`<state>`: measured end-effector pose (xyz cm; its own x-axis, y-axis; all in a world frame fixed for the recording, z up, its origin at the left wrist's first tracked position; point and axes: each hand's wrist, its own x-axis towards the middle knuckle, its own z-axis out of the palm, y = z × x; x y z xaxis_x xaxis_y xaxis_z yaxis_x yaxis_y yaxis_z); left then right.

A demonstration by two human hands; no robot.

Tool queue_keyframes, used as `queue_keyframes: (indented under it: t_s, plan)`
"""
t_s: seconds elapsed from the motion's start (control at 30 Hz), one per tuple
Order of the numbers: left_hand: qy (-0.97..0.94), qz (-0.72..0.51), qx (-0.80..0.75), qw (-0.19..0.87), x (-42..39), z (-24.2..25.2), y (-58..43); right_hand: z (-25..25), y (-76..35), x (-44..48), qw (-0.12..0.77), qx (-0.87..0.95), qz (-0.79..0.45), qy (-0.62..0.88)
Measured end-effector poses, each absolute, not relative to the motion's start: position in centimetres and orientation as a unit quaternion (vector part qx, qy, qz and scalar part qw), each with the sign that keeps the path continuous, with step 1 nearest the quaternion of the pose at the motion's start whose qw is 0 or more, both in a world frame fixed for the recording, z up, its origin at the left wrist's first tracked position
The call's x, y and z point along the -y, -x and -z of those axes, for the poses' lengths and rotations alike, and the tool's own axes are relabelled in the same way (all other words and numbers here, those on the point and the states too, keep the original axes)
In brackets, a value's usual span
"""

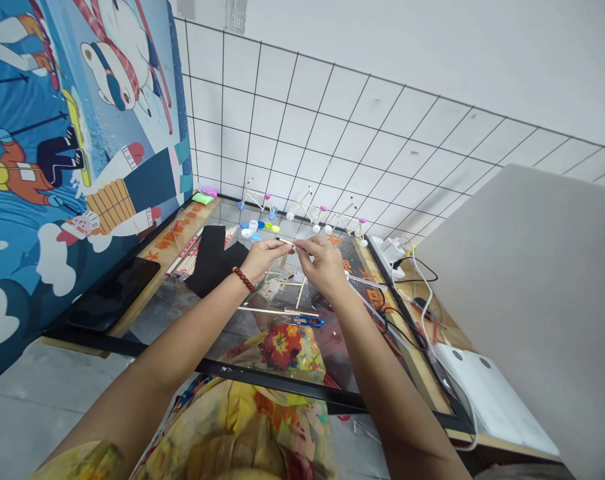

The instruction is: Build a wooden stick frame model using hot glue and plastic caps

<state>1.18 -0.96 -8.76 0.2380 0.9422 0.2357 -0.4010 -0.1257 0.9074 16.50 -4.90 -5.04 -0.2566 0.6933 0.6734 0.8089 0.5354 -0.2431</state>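
In front of me, my left hand (pixel 267 259) and my right hand (pixel 323 263) meet above the glass tabletop with their fingertips pinched. Between them is a short, thin wooden stick (pixel 286 241) with a dark end, gripped from both sides. Below the hands are loose pale stick pieces (pixel 301 292) and a small clear heap of bits (pixel 273 287), partly hidden. A longer wooden stick (pixel 267 310) lies nearer to me, beside blue thread snips (pixel 308 321). Small lids or clay pots (pixel 253 227) in blue, white and yellow sit behind the left hand.
Stick models with coloured round feet (pixel 316 219) stand along the back edge. Black sheets (pixel 210 257) and sticks in red-marked wrapping (pixel 185 260) lie left, near a dark phone (pixel 115 293). Cables (pixel 407 327) and a white box (pixel 492 400) are right. A printed panel (pixel 132 160) borders the left.
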Motion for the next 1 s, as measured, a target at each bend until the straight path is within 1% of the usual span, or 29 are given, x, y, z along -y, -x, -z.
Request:
queue_keyframes:
  t_s: [0.13, 0.33, 0.53, 1.0]
  plan:
    - [-0.505, -0.554, -0.264, 0.607, 1.1, 8.7, -1.2, 4.9, -16.5, 4.9, 0.370, 0.793, 0.086, 0.476]
    - [-0.459, -0.560, -0.251, 0.642, 0.9, 9.2, -1.5, 4.8, -16.5, 4.9, 0.360, 0.798, 0.090, 0.475]
    - [-0.455, -0.570, -0.234, 0.643, 0.6, 9.8, -1.7, 4.7, -16.6, 5.0, 0.348, 0.801, 0.102, 0.476]
    - [-0.468, -0.556, -0.233, 0.646, 1.1, 9.1, -1.7, 4.2, -16.5, 5.4, 0.304, 0.807, 0.146, 0.485]
